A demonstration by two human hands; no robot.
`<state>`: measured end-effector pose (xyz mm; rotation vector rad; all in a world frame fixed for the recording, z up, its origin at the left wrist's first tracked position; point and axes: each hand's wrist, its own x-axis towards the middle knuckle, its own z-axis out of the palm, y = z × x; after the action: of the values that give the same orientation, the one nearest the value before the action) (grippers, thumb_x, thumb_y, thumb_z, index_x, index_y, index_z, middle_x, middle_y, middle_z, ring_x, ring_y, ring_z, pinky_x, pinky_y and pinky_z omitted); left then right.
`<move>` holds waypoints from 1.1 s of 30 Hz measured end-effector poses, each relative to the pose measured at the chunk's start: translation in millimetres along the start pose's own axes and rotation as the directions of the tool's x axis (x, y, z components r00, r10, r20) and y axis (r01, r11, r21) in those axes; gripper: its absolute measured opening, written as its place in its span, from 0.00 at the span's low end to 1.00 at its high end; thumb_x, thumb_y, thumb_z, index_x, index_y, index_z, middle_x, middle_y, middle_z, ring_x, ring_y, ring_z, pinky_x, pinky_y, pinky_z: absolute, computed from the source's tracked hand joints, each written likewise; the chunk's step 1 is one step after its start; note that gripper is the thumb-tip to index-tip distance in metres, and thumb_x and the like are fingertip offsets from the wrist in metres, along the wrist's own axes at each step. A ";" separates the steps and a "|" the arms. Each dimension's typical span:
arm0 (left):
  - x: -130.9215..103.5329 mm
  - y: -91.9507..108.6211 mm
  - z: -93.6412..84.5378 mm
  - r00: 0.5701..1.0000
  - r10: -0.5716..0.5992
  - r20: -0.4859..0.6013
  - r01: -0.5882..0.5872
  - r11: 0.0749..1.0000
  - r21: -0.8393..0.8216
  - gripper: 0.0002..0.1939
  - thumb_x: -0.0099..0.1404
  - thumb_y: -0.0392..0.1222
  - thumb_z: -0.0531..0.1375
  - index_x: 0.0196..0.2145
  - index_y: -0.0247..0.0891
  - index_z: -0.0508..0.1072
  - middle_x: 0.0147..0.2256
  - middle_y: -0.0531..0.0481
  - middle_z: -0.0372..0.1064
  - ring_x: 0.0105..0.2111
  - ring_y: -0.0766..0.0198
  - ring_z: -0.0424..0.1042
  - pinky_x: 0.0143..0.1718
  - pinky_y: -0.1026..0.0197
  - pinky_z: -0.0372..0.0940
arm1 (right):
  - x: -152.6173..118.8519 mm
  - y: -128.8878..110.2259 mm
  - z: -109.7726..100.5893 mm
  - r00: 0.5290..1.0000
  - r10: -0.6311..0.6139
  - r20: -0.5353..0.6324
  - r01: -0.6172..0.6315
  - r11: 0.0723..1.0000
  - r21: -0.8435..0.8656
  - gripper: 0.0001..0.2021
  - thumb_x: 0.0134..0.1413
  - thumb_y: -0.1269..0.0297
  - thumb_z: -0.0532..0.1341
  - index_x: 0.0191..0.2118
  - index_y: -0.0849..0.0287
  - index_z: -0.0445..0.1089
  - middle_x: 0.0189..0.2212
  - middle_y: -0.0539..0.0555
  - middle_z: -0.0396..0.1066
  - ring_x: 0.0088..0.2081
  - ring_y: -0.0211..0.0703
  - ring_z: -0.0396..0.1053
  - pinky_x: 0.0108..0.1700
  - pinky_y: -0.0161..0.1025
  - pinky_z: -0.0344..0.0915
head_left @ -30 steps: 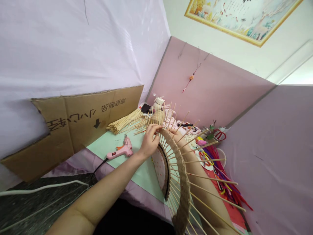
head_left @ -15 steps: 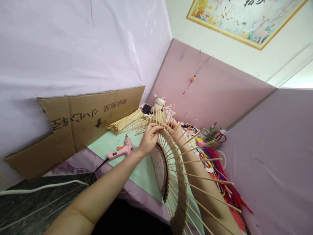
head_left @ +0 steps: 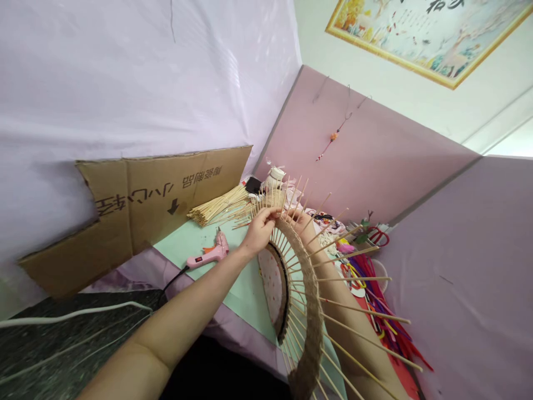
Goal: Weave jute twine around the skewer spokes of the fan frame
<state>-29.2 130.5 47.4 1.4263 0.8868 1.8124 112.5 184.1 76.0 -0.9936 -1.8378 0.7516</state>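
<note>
A round piece of thin wooden sticks [head_left: 358, 311] stands on edge before me. The sticks fan out from a disc [head_left: 270, 283] with pale, red-spotted facing and a dark rim. A brown twine band [head_left: 311, 303] is woven through them in a ring. My left hand [head_left: 261, 229] pinches the upper part of this band from the near side, fingers closed. Behind the band, my right hand [head_left: 306, 228] grips the same spot from the far side, its fingertips partly hidden by sticks and twine. The two hands nearly meet there.
A pink glue gun [head_left: 212, 253] lies on the pale green mat [head_left: 239, 291]. Behind it lies a bundle of sticks [head_left: 219, 205] by a cardboard sheet [head_left: 162, 205]. Coloured pipe cleaners [head_left: 378, 294] and red-handled scissors [head_left: 380, 236] are at the right. A white jar [head_left: 275, 176] stands at the back.
The view has shifted slightly, so the scene sits a little farther right. My left fingers have curled in closer against the twine band; both hands stay at its upper part.
</note>
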 end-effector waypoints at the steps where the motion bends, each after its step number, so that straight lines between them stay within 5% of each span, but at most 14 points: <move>1: 0.9 0.6 -0.2 1.000 -0.019 0.001 0.019 1.000 -0.007 0.19 0.57 0.26 0.51 0.42 0.37 0.74 0.40 0.47 0.70 0.43 0.62 0.69 0.49 0.57 0.64 | 0.3 0.0 -0.3 1.000 -0.003 0.015 0.003 1.000 -0.010 0.21 0.43 0.43 0.65 0.27 0.59 0.69 0.23 0.51 0.67 0.26 0.39 0.63 0.29 0.36 0.61; 8: -2.0 5.0 -3.0 1.000 -0.002 -0.025 0.005 0.993 0.116 0.15 0.56 0.26 0.52 0.36 0.37 0.74 0.37 0.49 0.66 0.40 0.63 0.67 0.44 0.60 0.65 | 4.3 0.1 -1.7 0.998 -0.056 0.025 0.059 0.985 -0.163 0.21 0.46 0.43 0.63 0.26 0.59 0.69 0.21 0.51 0.66 0.24 0.39 0.62 0.26 0.36 0.60; 14: -8.0 6.7 1.7 0.998 -0.012 -0.058 0.021 0.988 0.156 0.15 0.57 0.27 0.53 0.39 0.37 0.73 0.40 0.48 0.59 0.41 0.63 0.65 0.45 0.60 0.65 | 19.3 -7.8 -11.5 0.975 -0.215 0.057 0.220 0.896 -0.386 0.10 0.53 0.59 0.60 0.29 0.60 0.72 0.24 0.52 0.70 0.28 0.41 0.66 0.32 0.38 0.63; 19: -8.2 7.8 10.5 0.999 -0.025 -0.035 0.030 0.989 0.147 0.12 0.58 0.29 0.54 0.38 0.37 0.72 0.40 0.48 0.58 0.42 0.62 0.65 0.46 0.60 0.65 | 36.6 -22.5 -32.3 0.885 -0.428 0.182 0.459 0.742 -0.488 0.09 0.58 0.65 0.56 0.32 0.60 0.73 0.32 0.56 0.72 0.36 0.45 0.70 0.40 0.41 0.66; 27: -8.3 13.1 15.9 0.998 -0.016 0.060 0.005 0.983 0.184 0.09 0.59 0.31 0.54 0.36 0.37 0.71 0.40 0.49 0.58 0.43 0.62 0.65 0.46 0.59 0.65 | 60.0 -49.8 -61.1 0.793 -0.531 0.300 0.579 0.502 -0.642 0.11 0.62 0.60 0.55 0.35 0.58 0.73 0.30 0.53 0.67 0.32 0.42 0.65 0.36 0.37 0.62; 33: -8.7 13.8 15.9 0.997 -0.009 0.077 -0.006 0.982 0.186 0.09 0.58 0.31 0.54 0.36 0.36 0.71 0.39 0.48 0.58 0.41 0.62 0.66 0.45 0.59 0.65 | 75.9 -56.1 -57.7 0.677 -0.630 0.381 0.649 0.266 -0.713 0.13 0.66 0.60 0.51 0.36 0.59 0.71 0.31 0.55 0.66 0.34 0.44 0.62 0.37 0.39 0.60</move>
<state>-13.2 117.4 57.0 1.5999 1.0393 1.6963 124.8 227.3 177.1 -0.5862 -2.3879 -0.7201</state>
